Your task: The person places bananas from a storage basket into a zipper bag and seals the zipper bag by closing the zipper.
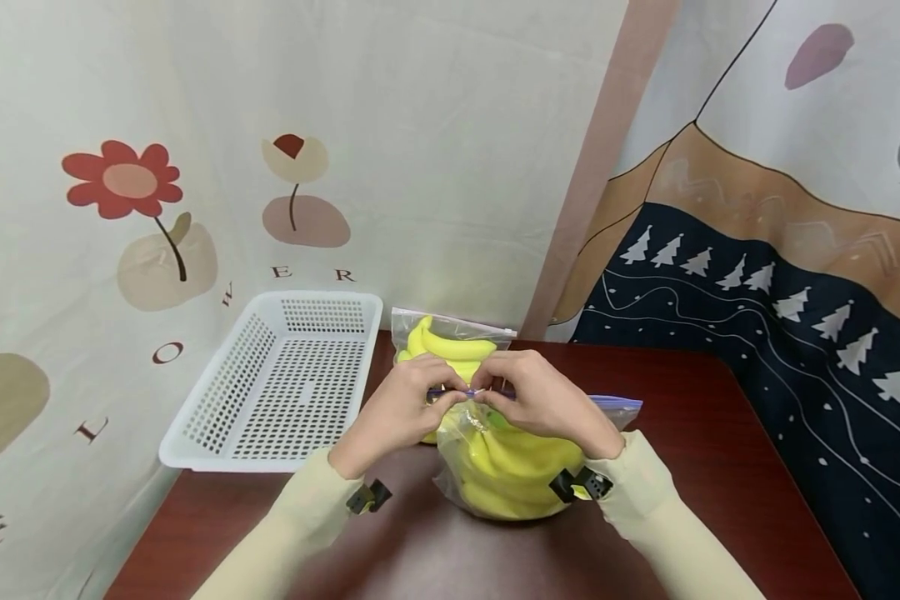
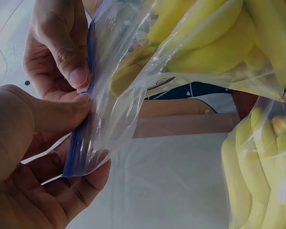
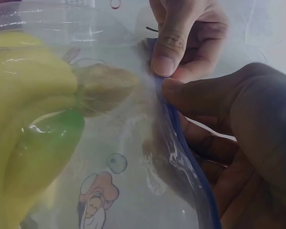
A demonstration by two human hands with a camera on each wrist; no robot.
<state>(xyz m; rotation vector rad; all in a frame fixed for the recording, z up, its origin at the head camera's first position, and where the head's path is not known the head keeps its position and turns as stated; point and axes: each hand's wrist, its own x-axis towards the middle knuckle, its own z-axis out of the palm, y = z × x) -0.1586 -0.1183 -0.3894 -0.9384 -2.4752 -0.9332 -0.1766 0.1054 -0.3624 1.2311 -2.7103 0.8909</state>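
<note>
A clear zip bag (image 1: 487,492) with a bunch of yellow bananas (image 1: 528,454) inside stands on the table in front of me. Along its upper edge runs a blue zip strip (image 1: 618,403). My left hand (image 1: 401,400) pinches this strip between thumb and fingers near its left end. Right beside it, my right hand (image 1: 543,396) pinches the same strip, and the two thumb tips (image 2: 81,99) nearly meet. In the right wrist view a green patch (image 3: 55,133) shows on one banana. Whether the zip is closed under the fingers, I cannot tell.
Behind the hands, a second zip bag of bananas (image 1: 457,346) leans near the patterned cloth backdrop (image 1: 450,167). At the left stands a white perforated plastic basket (image 1: 171,450). The dark red table (image 1: 720,467) extends to the right and ends at a dark printed cloth (image 1: 720,308).
</note>
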